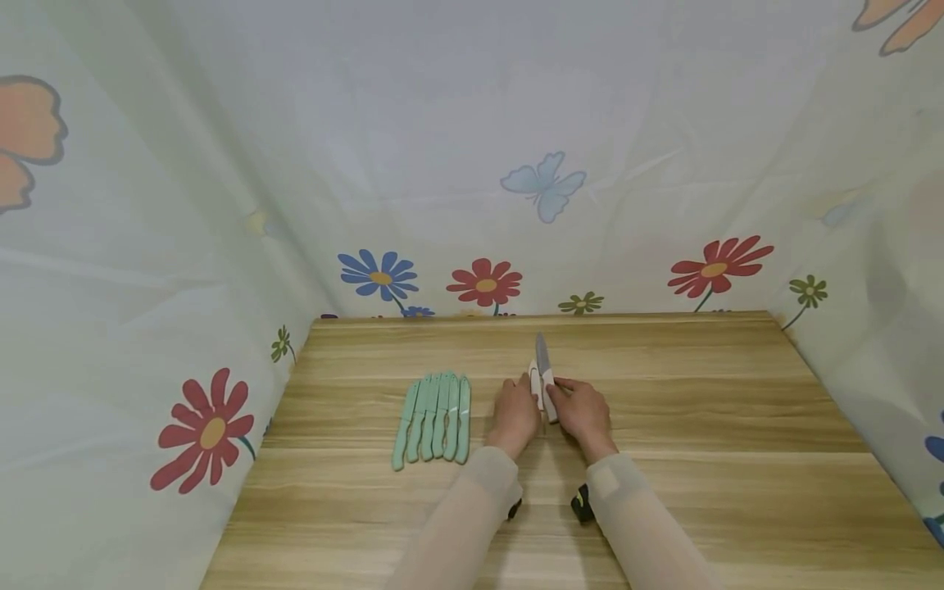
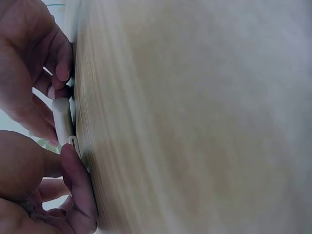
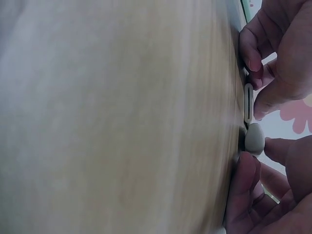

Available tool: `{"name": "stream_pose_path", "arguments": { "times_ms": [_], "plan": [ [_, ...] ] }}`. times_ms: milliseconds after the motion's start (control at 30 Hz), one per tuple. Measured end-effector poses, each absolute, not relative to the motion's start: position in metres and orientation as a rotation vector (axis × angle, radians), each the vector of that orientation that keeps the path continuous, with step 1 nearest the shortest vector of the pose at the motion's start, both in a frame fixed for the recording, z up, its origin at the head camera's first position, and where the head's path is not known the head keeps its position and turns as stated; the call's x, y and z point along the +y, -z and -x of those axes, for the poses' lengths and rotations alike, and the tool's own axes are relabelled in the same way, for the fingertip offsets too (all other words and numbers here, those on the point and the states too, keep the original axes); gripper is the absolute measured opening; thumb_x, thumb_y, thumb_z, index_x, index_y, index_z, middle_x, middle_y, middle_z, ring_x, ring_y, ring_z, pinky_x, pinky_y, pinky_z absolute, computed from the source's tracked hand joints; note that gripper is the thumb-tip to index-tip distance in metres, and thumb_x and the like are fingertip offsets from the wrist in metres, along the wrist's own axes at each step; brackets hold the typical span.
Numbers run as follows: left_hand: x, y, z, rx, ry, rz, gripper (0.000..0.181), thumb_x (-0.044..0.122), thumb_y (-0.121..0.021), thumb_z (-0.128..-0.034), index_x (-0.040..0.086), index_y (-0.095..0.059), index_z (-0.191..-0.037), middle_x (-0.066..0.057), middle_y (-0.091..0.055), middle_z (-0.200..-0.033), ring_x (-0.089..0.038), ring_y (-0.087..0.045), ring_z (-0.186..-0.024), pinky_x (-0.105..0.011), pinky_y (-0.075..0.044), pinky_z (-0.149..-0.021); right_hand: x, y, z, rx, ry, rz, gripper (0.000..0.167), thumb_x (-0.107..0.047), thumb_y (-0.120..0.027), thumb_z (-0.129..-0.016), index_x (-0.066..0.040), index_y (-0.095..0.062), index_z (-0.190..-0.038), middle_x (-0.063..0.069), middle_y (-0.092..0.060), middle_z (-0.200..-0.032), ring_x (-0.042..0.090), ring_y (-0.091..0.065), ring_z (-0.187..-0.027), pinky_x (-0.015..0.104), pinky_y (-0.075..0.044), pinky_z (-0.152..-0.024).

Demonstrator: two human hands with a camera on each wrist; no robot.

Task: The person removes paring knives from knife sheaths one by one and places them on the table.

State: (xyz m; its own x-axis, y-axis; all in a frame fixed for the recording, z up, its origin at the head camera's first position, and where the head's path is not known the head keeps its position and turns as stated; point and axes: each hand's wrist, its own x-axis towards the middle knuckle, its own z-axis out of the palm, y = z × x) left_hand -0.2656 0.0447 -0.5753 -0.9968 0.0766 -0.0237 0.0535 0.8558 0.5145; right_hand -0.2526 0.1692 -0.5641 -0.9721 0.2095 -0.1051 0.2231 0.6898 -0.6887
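Handle and sheath are white, knives mint-green, tabletop streaked brown.

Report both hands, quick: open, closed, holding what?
Left hand: closed, holding the white sheath.
Right hand: closed, holding the white-handled knife by its handle.

Wood-grained bench fills most of the right wrist view, blurring toward the left. At the right edge, the lower, right hand pinches a rounded pale piece between thumb and finger. Just above, the left hand grips a flat, slotted pale piece; whether the pieces touch is hard to tell. Pink petals show behind.
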Motion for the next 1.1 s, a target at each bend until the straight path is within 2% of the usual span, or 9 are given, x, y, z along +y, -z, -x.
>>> {"name": "stream_pose_path", "arguments": {
  "times_ms": [267, 433, 600, 667, 733, 833, 900, 967, 1100],
  "plan": [
    [0.042, 0.573, 0.265, 2.979, -0.874, -0.116, 0.049, 0.021, -0.057, -0.1055, 0.003, -0.051, -0.150, -0.023, -0.061, -0.124, -0.033, -0.063, -0.103, -0.042, -0.056, -0.088, 0.169, 0.563, 0.254, 2.869, 1.202, -0.358, 0.047, -0.045, -0.056, -0.103, -0.015, -0.067, -0.138, 0.018, -0.065, -0.139, 0.047, -0.062, -0.124, 0.061, -0.050, -0.099],
    [0.039, 0.571, 0.260, 2.957, -0.971, -0.142, 0.046, 0.018, -0.059, -0.1040, -0.003, -0.053, -0.145, -0.024, -0.060, -0.124, -0.034, -0.061, -0.106, -0.044, -0.055, -0.092, 0.169, 0.560, 0.248, 2.842, 1.250, -0.321, 0.055, -0.044, -0.054, -0.104, -0.005, -0.061, -0.142, 0.023, -0.060, -0.144, 0.049, -0.055, -0.132, 0.062, -0.045, -0.109],
    [0.034, 0.569, 0.249, 2.894, -1.098, -0.175, 0.040, 0.014, -0.060, -0.1017, -0.003, -0.057, -0.138, -0.019, -0.059, -0.116, -0.028, -0.058, -0.100, -0.042, -0.054, -0.087, 0.171, 0.558, 0.238, 2.817, 1.299, -0.320, 0.062, -0.039, -0.056, -0.104, 0.005, -0.051, -0.147, 0.031, -0.054, -0.147, 0.052, -0.052, -0.134, 0.062, -0.042, -0.112],
    [0.031, 0.570, 0.244, 2.870, -1.158, -0.194, 0.039, 0.012, -0.061, -0.0999, -0.003, -0.059, -0.136, -0.017, -0.060, -0.111, -0.026, -0.056, -0.098, -0.041, -0.054, -0.085, 0.172, 0.559, 0.233, 2.779, 1.362, -0.368, 0.063, -0.038, -0.057, -0.103, 0.006, -0.048, -0.147, 0.032, -0.063, -0.134, 0.048, -0.065, -0.117, 0.056, -0.051, -0.103],
    [0.027, 0.570, 0.238, 2.833, -1.216, -0.188, 0.041, 0.012, -0.061, -0.0993, -0.003, -0.059, -0.137, -0.016, -0.061, -0.111, -0.025, -0.057, -0.099, -0.040, -0.054, -0.086, 0.172, 0.559, 0.228, 2.724, 1.440, -0.425, 0.063, -0.038, -0.058, -0.103, 0.007, -0.047, -0.146, 0.030, -0.070, -0.116, 0.039, -0.074, -0.087, 0.045, -0.057, -0.085],
    [0.019, 0.570, 0.229, 2.795, -1.297, -0.172, 0.044, 0.011, -0.062, -0.0991, -0.003, -0.057, -0.141, -0.016, -0.063, -0.113, -0.026, -0.061, -0.102, -0.042, -0.055, -0.090, 0.171, 0.560, 0.224, 2.594, 1.588, -0.507, 0.059, -0.038, -0.060, -0.102, 0.004, -0.049, -0.141, 0.022, -0.071, -0.101, 0.023, -0.065, -0.050, 0.031, -0.051, -0.058],
    [0.014, 0.567, 0.222, 2.784, -1.315, -0.152, 0.047, 0.013, -0.063, -0.1000, -0.002, -0.055, -0.144, -0.016, -0.063, -0.115, -0.027, -0.063, -0.104, -0.044, -0.056, -0.093, 0.169, 0.559, 0.221, 2.535, 1.655, -0.530, 0.053, -0.037, -0.061, -0.101, 0.002, -0.052, -0.136, 0.019, -0.070, -0.100, 0.016, -0.062, -0.049, 0.028, -0.048, -0.052],
    [0.009, 0.564, 0.217, 2.798, -1.315, -0.161, 0.046, 0.014, -0.063, -0.1003, -0.001, -0.055, -0.143, -0.015, -0.064, -0.115, -0.027, -0.064, -0.105, -0.044, -0.056, -0.093, 0.165, 0.556, 0.217, 2.484, 1.731, -0.544, 0.047, -0.035, -0.062, -0.101, 0.001, -0.055, -0.131, 0.018, -0.070, -0.101, 0.015, -0.061, -0.051, 0.028, -0.051, -0.050],
    [-0.001, 0.557, 0.206, 2.820, -1.309, -0.176, 0.044, 0.015, -0.062, -0.1014, -0.001, -0.056, -0.142, -0.014, -0.064, -0.112, -0.027, -0.064, -0.102, -0.043, -0.056, -0.091, 0.151, 0.545, 0.207, 2.408, 1.876, -0.508, 0.037, -0.028, -0.063, -0.102, 0.002, -0.058, -0.122, 0.011, -0.065, -0.086, 0.012, -0.058, -0.054, 0.026, -0.054, -0.052]
  ]
}}
